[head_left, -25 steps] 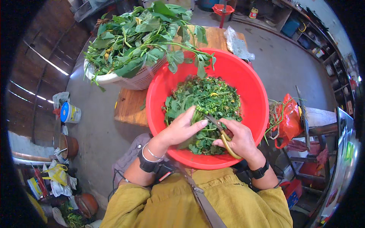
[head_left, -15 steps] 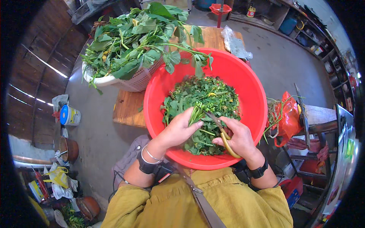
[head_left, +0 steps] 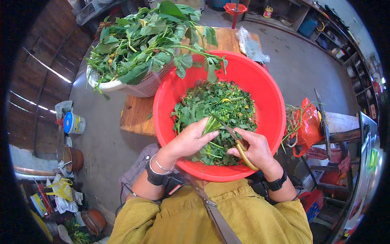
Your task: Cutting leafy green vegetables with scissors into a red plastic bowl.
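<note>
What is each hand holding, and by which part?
The left hand grips a bunch of green stems near one end; the right hand holds scissors by their yellow handles.

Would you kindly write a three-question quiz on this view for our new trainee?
1. What does the left hand hold above the red basin?
2. True or false: the right hand is empty.
3. As the person sees it, the basket heaped with leafy stems is: (a) right of the basin; (b) nearer than the basin; (c) beyond the basin, to the left.

Key: 1. A bunch of green stalks. 2. False; it holds gold-handled scissors. 3. c.
</note>
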Demonstrator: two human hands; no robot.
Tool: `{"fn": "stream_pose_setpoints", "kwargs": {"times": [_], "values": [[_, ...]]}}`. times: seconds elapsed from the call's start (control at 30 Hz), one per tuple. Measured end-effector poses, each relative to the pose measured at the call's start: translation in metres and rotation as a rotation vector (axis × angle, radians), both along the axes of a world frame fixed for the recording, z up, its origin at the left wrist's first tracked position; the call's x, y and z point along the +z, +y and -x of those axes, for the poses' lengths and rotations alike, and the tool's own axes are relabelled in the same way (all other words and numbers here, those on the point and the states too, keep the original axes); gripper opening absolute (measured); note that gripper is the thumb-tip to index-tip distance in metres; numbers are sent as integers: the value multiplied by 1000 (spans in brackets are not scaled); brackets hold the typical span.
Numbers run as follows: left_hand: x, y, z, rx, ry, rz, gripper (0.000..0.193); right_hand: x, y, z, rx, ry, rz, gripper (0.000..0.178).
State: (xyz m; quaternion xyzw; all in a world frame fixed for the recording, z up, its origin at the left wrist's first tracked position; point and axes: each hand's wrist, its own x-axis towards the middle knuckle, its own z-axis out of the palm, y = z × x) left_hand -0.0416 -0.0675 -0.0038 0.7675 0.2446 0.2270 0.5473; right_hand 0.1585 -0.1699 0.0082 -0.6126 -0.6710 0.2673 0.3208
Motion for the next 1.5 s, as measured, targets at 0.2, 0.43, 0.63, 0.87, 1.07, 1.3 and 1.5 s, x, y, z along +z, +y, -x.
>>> {"fn": "stream_pose_setpoints", "kwargs": {"times": [0.2,0.43,0.63,0.87,1.07,1.3,1.5], "values": [[7,1,0,-4,69,93,27,-2,-2,-2,-28,49,25,53],[-2,4,3,142,-67,129,25,1,0,-4,-39,152,154,66],[2,2,0,60,-154,201,27,-6,6,-3,105,16,98,76],[-2,1,1,-80,-57,169,31,3,7,1,143,25,147,73],[6,0,1,-23,46,181,34,-1,1,0,66,32,62,64],[7,0,3,10,41,178,30,3,1,1,67,0,68,51],[14,0,0,45,133,196,22,-1,-2,-3,50,26,42,51]]}}
